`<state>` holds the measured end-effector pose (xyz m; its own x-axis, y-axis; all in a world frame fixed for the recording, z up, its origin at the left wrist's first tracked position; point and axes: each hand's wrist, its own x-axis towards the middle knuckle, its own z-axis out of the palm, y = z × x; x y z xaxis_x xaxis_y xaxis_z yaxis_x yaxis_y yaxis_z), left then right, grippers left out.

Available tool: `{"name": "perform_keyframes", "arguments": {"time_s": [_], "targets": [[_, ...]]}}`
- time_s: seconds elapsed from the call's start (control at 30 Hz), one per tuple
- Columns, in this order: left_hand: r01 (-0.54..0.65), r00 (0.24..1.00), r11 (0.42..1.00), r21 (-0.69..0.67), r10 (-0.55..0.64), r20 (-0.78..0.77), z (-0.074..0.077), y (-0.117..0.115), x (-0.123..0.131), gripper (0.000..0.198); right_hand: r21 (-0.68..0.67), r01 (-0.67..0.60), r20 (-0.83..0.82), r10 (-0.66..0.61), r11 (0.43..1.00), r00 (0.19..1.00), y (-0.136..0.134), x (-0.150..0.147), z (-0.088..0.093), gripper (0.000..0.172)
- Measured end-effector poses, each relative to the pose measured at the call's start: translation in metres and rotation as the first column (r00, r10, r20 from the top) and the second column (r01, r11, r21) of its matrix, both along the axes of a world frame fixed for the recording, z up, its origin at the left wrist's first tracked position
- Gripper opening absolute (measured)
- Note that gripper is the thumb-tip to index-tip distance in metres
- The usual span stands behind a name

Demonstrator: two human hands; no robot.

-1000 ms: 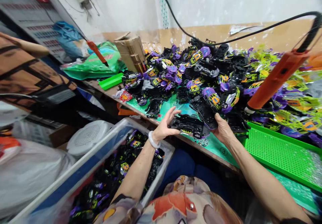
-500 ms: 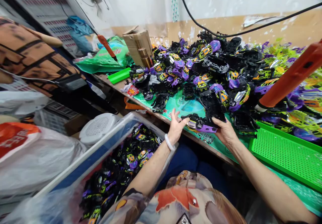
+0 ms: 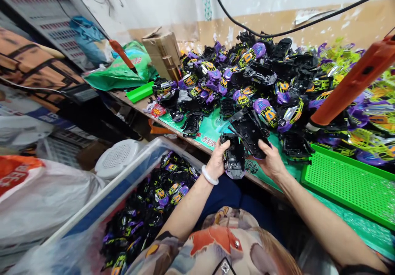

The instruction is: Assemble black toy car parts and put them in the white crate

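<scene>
My left hand (image 3: 215, 164), a white bangle at its wrist, grips a toy car body (image 3: 234, 159) turned so its black hollow inside faces up, with a purple end towards me. In my right hand (image 3: 273, 161) is a flat black toy car chassis (image 3: 249, 131), tilted and held by its near right edge. The two parts lie close together over the bench's front edge; whether they touch I cannot tell. Behind them spreads a big heap of black, purple and yellow-green toy car parts (image 3: 216, 75).
An orange electric screwdriver (image 3: 352, 92) hangs at right above a green perforated tray (image 3: 348, 184). Left of my lap stands a plastic bin (image 3: 101, 201) with many toy cars. A person (image 3: 40, 69) stands at far left, near another orange screwdriver (image 3: 121, 54) and a cardboard box (image 3: 162, 50).
My left hand has closed round the car body, which has turned from side-on to inside up. The chassis in my right hand has swung left and up beside it. The view shifted slightly.
</scene>
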<state>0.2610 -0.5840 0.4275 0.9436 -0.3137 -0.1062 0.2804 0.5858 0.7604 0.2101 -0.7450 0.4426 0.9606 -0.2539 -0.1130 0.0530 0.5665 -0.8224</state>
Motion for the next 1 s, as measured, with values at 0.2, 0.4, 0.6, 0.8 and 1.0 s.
{"name": "perform_keyframes", "arguments": {"time_s": [0.2, 0.4, 0.6, 0.8, 1.0], "targets": [[0.018, 0.997, 0.999, -0.044, -0.021, -0.069, 0.001, 0.008, 0.004, 0.042, 0.016, 0.024, -0.061, -0.023, 1.0, 0.998, -0.006, 0.006, -0.007, 0.04], [0.028, 0.997, 0.998, -0.047, -0.031, -0.069, -0.005, 0.017, 0.008, 0.037, 0.001, 0.034, -0.04, -0.034, 0.999, 0.999, 0.0, 0.005, -0.01, 0.039], [0.033, 0.999, 0.997, -0.064, -0.035, -0.028, -0.007, 0.023, 0.008, 0.038, 0.011, 0.021, -0.06, -0.02, 1.0, 0.998, 0.0, 0.005, -0.01, 0.039], [-0.047, 0.993, 0.989, -0.138, 0.032, -0.114, 0.001, 0.019, 0.0, 0.033, 0.035, -0.007, -0.092, 0.01, 0.999, 0.996, -0.003, 0.004, -0.01, 0.039], [-0.143, 0.975, 0.971, -0.192, 0.105, -0.196, 0.004, 0.023, -0.013, 0.037, -0.002, -0.054, -0.123, 0.054, 0.999, 0.991, -0.002, 0.003, -0.016, 0.038]]}}
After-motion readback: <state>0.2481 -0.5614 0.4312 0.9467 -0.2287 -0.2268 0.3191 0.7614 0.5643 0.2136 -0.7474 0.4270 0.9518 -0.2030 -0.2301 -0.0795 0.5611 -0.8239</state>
